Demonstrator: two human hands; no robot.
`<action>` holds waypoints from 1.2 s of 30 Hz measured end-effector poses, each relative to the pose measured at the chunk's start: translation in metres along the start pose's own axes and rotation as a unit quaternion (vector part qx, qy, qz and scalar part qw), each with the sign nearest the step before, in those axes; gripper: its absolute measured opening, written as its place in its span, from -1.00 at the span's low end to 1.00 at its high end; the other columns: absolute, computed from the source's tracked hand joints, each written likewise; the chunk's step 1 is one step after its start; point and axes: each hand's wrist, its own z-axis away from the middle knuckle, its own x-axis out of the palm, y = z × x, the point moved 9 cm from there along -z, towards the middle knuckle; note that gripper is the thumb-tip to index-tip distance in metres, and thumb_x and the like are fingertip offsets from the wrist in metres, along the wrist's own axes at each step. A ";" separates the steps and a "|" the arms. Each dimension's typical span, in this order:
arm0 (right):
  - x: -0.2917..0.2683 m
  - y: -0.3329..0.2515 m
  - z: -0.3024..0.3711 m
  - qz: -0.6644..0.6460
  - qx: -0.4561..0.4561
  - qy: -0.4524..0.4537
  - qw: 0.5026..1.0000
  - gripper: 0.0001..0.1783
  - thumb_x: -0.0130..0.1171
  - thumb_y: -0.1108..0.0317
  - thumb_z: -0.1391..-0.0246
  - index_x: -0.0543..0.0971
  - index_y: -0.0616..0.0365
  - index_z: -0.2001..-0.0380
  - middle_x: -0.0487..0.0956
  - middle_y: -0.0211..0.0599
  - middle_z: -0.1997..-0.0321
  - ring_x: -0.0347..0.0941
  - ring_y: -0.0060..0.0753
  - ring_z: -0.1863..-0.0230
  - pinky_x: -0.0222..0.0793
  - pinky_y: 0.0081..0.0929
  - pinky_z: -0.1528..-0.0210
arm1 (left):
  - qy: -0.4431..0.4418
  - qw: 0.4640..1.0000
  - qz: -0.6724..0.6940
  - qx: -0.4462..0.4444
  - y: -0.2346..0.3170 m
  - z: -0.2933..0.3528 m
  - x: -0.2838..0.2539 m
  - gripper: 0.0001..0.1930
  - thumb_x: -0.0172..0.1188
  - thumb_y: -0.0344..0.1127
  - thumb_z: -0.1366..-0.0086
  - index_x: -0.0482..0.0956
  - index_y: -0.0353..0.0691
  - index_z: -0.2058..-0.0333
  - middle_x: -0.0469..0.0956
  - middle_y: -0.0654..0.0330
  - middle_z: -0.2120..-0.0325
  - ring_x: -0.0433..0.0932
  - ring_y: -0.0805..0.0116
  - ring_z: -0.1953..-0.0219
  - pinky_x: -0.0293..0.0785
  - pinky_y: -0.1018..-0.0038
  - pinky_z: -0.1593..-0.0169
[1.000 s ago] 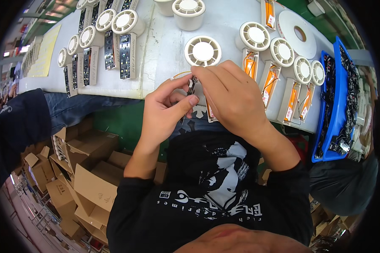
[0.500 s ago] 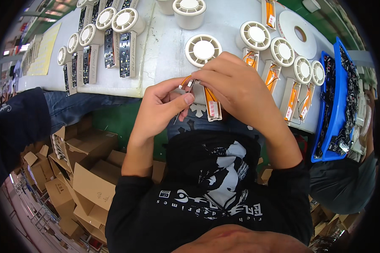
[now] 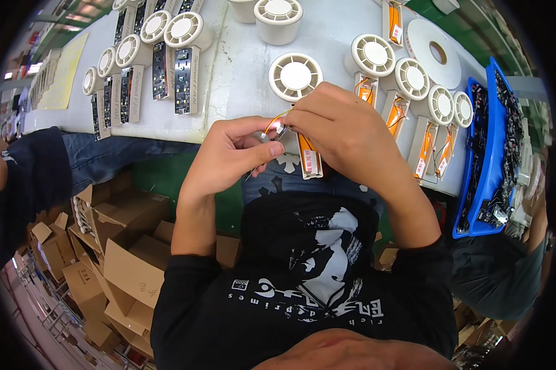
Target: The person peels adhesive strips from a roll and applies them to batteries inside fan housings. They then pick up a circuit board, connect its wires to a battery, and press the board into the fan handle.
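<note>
My left hand (image 3: 222, 154) is closed in a pinch, thumb and fingers on a thin dark circuit board (image 3: 281, 133) seen nearly edge-on. A small white connector on orange and yellow wires (image 3: 274, 121) sits at the board's upper end. My right hand (image 3: 345, 132) is closed there too, its fingertips pinching the wires; the exact grip is partly hidden. Just beyond and under my right hand lies a white handheld fan (image 3: 295, 77), its round grille up. The fan's open handle (image 3: 312, 161) points toward me, with an orange battery and a label inside.
On the right stand several white fans (image 3: 373, 55) with open handles, a white tape roll (image 3: 435, 52) and blue bins (image 3: 487, 160) of circuit boards. More fans with boards fitted (image 3: 183, 80) line the left. Cardboard boxes (image 3: 136, 265) lie below; people sit at both sides.
Both hands stay at the board and wires, with small shifts of the fingers. The board tilts a little flatter. The whole view has shifted slightly.
</note>
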 end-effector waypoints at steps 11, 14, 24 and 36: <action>-0.022 -0.017 -0.013 -0.021 0.042 0.084 0.995 -0.74 0.38 0.55 0.09 0.69 0.12 0.25 0.61 -0.41 0.24 0.49 -0.24 0.22 0.42 -0.40 0.20 | 0.085 0.912 -0.341 0.213 0.065 0.016 0.015 -0.61 0.40 -0.49 -0.15 0.64 -0.33 0.01 0.60 0.20 0.33 0.45 0.54 0.42 0.38 0.54 0.34; -0.019 -0.008 -0.013 -0.062 0.042 0.100 0.992 -0.79 0.39 0.54 0.06 0.70 0.14 0.29 0.64 -0.39 0.28 0.49 -0.26 0.28 0.41 -0.43 0.24 | 0.098 0.932 -0.299 0.178 0.057 0.017 0.008 -0.61 0.39 -0.48 -0.18 0.63 -0.31 -0.02 0.61 0.21 0.31 0.49 0.53 0.40 0.42 0.54 0.32; -0.019 0.026 -0.001 -0.210 0.235 0.090 0.945 -0.91 0.36 0.55 -0.08 0.74 0.25 0.30 0.69 -0.36 0.33 0.47 -0.63 0.38 0.35 -0.61 0.33 | 0.038 0.991 0.120 0.049 -0.006 0.004 0.000 -0.62 0.20 -0.44 -0.42 0.50 -0.35 -0.18 0.63 0.10 0.18 0.63 0.39 0.35 0.57 0.48 0.25; -0.010 0.006 0.002 -0.067 0.110 0.119 0.984 -0.86 0.44 0.47 0.02 0.70 0.21 0.35 0.61 -0.37 0.37 0.48 -0.43 0.39 0.30 -0.53 0.33 | 0.040 0.981 0.176 0.065 -0.011 0.002 0.001 -0.66 0.17 -0.44 -0.45 0.49 -0.38 -0.15 0.64 0.08 0.18 0.64 0.34 0.35 0.59 0.44 0.26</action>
